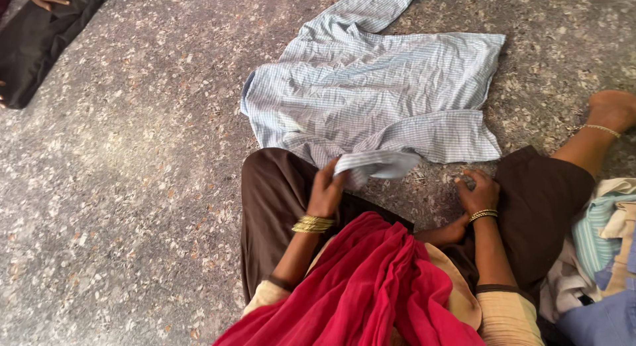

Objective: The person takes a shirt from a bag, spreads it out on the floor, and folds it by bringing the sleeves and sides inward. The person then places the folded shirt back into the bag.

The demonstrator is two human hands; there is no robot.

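On the floor, left hand pinches the light, limp checked shirt's hem; right hand, loosely curled, holds nothing; corners grip best.

Illumination was soft, diffuse daylight, moderately bright, with no glare. The speckled stone floor appeared brighter toward the upper right and dimmer toward the lower left. Shadows were faint, visible only under the edges of the checked shirt. Focus was acceptable overall; the red cloth nearest the camera was slightly soft.
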